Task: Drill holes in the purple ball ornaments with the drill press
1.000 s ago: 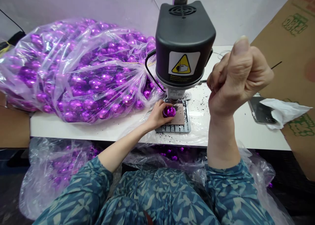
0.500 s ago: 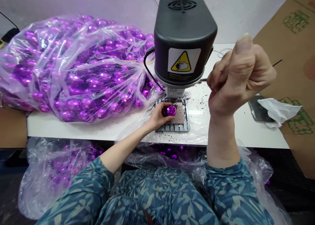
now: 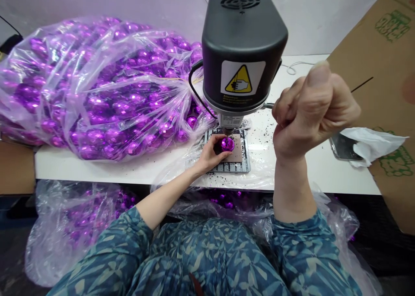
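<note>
Under the black drill press (image 3: 244, 32) my left hand (image 3: 209, 154) steadies a shiny purple faceted ball (image 3: 228, 144), thumb and fingers curved around its left side. The ball rests on a brown board (image 3: 237, 155) over the slotted metal base (image 3: 245, 164). Right above it is the chuck (image 3: 228, 131), apparently meeting the ball's top; the bit's tip cannot be made out. My right hand (image 3: 314, 112) is raised in a closed fist at the right of the machine, around the drill press lever (image 3: 268, 106), whose grip is mostly hidden by my fingers.
A big clear bag of purple balls (image 3: 113, 93) fills the table's left side. Dark shavings lie around the base. A phone (image 3: 346, 148) with a white tissue (image 3: 372, 144) lies at right, by a cardboard box (image 3: 385, 93). More bagged balls (image 3: 94, 218) sit below the table edge.
My right hand has come down slightly with the lever. The ball and my left fingers have shifted a little to the right, beneath the chuck.
</note>
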